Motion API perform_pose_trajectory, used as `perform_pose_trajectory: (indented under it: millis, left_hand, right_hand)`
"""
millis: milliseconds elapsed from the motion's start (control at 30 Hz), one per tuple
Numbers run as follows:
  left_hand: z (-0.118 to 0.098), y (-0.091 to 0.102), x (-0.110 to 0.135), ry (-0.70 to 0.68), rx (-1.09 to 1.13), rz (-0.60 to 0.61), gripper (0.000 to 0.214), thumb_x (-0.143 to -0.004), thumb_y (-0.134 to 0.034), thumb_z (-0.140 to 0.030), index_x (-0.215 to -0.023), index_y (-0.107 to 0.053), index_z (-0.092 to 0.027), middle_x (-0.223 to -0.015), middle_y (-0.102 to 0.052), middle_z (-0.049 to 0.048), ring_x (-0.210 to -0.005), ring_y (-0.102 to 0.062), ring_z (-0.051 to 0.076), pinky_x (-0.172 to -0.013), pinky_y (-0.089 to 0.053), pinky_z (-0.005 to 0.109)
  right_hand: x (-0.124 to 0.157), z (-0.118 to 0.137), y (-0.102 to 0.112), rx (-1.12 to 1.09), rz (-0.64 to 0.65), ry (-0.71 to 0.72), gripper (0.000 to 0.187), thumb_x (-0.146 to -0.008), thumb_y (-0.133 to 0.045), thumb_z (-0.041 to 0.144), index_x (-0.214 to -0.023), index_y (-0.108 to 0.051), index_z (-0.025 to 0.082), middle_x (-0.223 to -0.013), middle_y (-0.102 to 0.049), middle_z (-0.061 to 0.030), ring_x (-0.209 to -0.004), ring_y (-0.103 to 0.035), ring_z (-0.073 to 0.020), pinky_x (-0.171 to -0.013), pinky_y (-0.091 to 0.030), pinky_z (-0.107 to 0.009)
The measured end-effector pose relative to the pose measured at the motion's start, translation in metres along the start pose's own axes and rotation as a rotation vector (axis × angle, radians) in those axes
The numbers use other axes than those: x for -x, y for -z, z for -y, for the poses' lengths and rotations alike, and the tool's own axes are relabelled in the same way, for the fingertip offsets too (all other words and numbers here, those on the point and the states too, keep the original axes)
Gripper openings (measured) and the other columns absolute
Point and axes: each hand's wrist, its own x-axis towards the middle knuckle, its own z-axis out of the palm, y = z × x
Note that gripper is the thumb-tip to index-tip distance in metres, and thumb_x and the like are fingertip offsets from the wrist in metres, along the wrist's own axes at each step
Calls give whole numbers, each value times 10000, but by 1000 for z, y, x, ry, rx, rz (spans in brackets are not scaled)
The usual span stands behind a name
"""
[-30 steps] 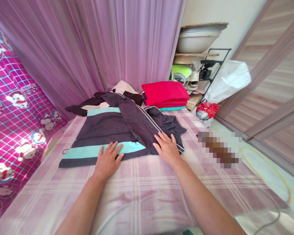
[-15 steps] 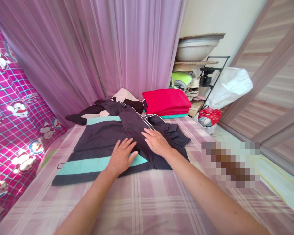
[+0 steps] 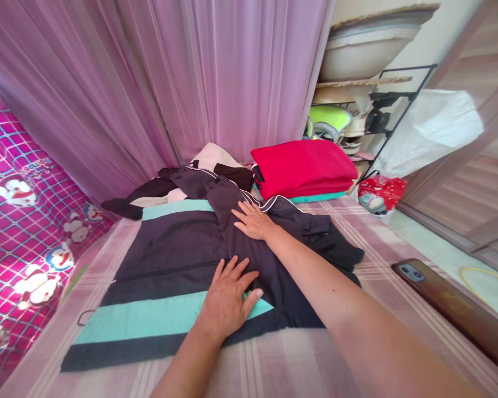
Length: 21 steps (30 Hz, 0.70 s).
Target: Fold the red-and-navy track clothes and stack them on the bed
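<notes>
A dark jacket [image 3: 170, 237] with mint-green bands and white piping lies spread on the plaid bed sheet [image 3: 282, 359]. My left hand [image 3: 231, 298] rests palm down on its lower part, over the mint band near the hem, fingers spread. Farther up, my right hand [image 3: 254, 221] lies flat on the dark sleeve folded across the front, just below the piping. Both hands are open and hold nothing. The far sleeve and collar area bunch up to the right, partly behind my right forearm.
A folded red garment stack [image 3: 302, 168] sits at the back, beside black and beige clothes [image 3: 216, 157] near the purple curtain [image 3: 232, 72]. A phone [image 3: 452, 304] lies at the right edge. Beyond stand a shoe rack [image 3: 392, 132] and white bag [image 3: 435, 132].
My right hand has slid up the sleeve, away from me, still flat. My left hand stays on the lower jacket. The camera view has moved closer and shifted.
</notes>
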Motion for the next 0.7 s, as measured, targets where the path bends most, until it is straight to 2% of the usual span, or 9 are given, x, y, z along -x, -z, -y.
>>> perform_pose_trajectory:
  millis: [167,500,600,700]
  left_hand:
    - [-2,2,1,42,59,15,442,-964,-451,-543,-1295,-647,-326,-1481,-546,50,-1440,-394,299,-1202,-252,603]
    - [-7,7,0,92,129,51,499,-944,-443,-605,-1305,-643,-323,-1502,-524,51,-1463,-358,301,-1220,-214,604]
    - [-7,8,0,96,136,68,523,-934,-450,-623,-1319,-631,-319,-1519,-502,56,-1472,-342,306,-1221,-203,610]
    - [-7,8,0,95,140,72,517,-929,-468,-615,-1320,-629,-319,-1519,-503,56,-1472,-340,308,-1219,-205,613]
  right_hand:
    - [-26,1,-3,-9,44,-74,605,-1018,-306,508,-1567,-323,254,-1665,-184,-100,-1531,-155,-268,-1232,-121,-498]
    - [-65,4,-6,55,-2,-122,573,-1022,-298,497,-1542,-378,269,-1635,-280,-132,-1506,-242,-280,-1209,-134,-546]
    - [-67,10,-1,72,-8,-147,562,-1025,-302,477,-1535,-392,256,-1620,-314,-141,-1496,-269,-281,-1206,-130,-559]
    - [-53,20,3,106,-44,-101,561,-1027,-307,462,-1519,-423,217,-1609,-335,-149,-1492,-279,-279,-1218,-98,-539]
